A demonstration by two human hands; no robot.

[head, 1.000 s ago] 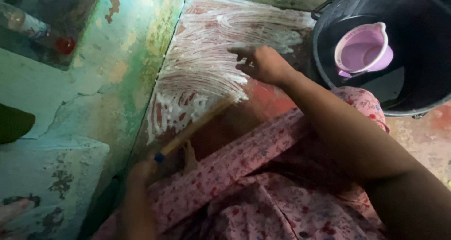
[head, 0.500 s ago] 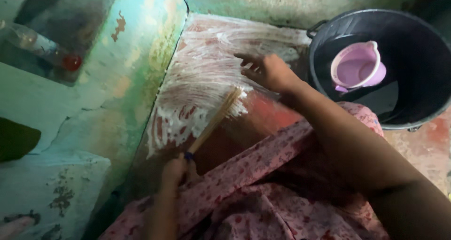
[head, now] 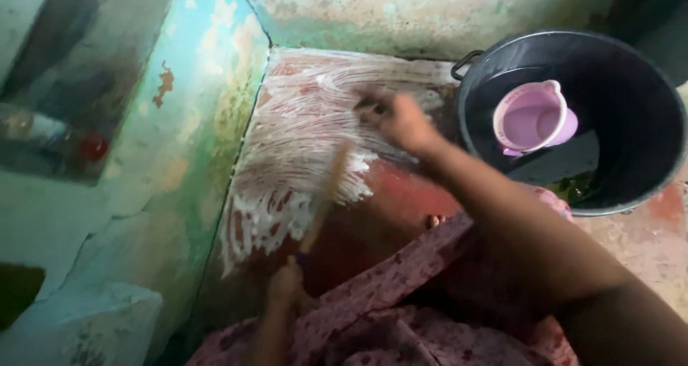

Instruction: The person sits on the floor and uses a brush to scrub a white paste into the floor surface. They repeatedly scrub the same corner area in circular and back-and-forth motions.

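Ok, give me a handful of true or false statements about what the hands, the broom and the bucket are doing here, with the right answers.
1. The left hand grips the lower end of a stick broom. True.
2. The right hand is inside the black bucket. False: it rests on the soapy red floor, beside the bucket.
3. A pink jug sits inside the bucket. True.
4. The foam streaks cover the green wall. False: they lie on the floor next to the wall.
5. The bucket is tipped on its side. False: it stands upright, with dark water in it.
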